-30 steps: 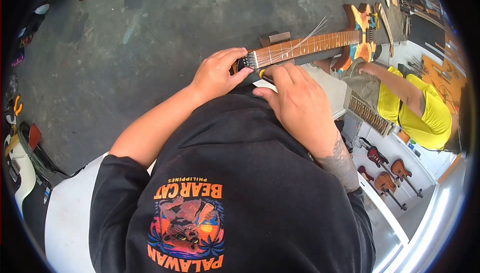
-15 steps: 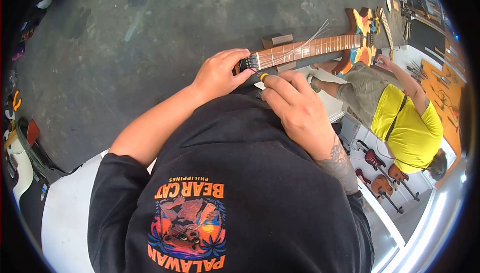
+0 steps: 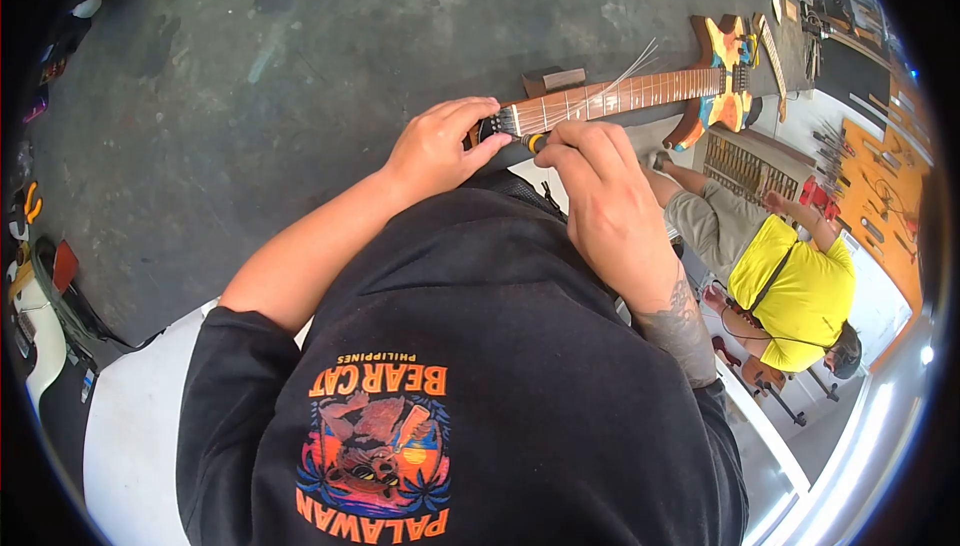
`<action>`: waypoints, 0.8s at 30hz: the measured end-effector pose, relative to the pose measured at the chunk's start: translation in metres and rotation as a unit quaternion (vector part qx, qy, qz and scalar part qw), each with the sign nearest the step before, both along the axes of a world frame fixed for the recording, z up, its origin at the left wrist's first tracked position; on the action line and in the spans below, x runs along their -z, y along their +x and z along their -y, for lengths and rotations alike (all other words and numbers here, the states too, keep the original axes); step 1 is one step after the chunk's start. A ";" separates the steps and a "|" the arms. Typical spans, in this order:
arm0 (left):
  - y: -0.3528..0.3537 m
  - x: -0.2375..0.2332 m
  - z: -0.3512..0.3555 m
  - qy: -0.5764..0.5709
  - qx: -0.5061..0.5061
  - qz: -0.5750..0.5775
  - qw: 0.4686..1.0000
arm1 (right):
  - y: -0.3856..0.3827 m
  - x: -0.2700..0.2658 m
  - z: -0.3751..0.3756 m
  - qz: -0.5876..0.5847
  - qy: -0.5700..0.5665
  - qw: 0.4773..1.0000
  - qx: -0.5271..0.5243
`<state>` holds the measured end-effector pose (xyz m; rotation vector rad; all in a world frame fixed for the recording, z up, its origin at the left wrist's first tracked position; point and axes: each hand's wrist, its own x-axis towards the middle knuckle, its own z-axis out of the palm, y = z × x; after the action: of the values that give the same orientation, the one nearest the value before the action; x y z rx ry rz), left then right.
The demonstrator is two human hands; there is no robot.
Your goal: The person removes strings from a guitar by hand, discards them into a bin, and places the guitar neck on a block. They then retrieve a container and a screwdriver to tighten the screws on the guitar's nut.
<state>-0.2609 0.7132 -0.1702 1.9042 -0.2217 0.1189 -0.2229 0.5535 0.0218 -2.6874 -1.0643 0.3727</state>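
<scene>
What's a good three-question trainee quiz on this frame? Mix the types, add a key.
1. Multiple choice: what does the right hand hold?
A) a brush
B) a yellow-banded tool
C) a coil of cable
2. True or false: the left hand has its thumb and fingers at the guitar headstock.
3. Fill in: the loose string ends fan out over the guitar's ____.

Key: 1. B; 2. True; 3. neck.
</scene>
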 end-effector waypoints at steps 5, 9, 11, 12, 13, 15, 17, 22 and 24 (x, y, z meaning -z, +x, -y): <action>0.000 0.002 0.000 -0.010 0.000 -0.001 1.000 | 0.000 0.001 -0.001 0.004 0.006 1.000 0.002; 0.000 0.001 -0.001 -0.018 0.005 -0.002 1.000 | -0.001 0.002 -0.001 0.003 0.006 1.000 0.008; 0.000 0.002 0.000 -0.016 0.003 0.005 1.000 | -0.002 0.000 -0.004 -0.001 0.006 1.000 0.004; 0.000 0.003 0.000 -0.015 0.002 0.009 1.000 | -0.002 -0.001 -0.006 -0.001 0.005 1.000 0.002; 0.001 0.003 0.000 -0.012 -0.001 0.012 1.000 | -0.003 -0.001 -0.009 -0.008 0.010 1.000 0.008; 0.001 0.003 0.000 -0.006 -0.001 0.016 1.000 | -0.007 -0.001 -0.013 -0.021 0.018 0.999 0.024; 0.001 0.001 0.000 -0.016 0.006 -0.003 1.000 | -0.007 -0.003 -0.013 -0.025 0.006 0.999 0.030; 0.002 -0.007 -0.005 -0.018 0.014 -0.040 0.999 | -0.007 0.002 0.002 0.009 0.061 0.995 0.077; 0.004 -0.013 -0.004 -0.025 0.022 -0.078 0.996 | -0.009 -0.001 0.019 -0.002 0.121 0.984 0.131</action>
<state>-0.2574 0.7169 -0.1568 1.8478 -0.1538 -0.0534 -0.2314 0.5349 0.0227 -2.5597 -0.6901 0.1863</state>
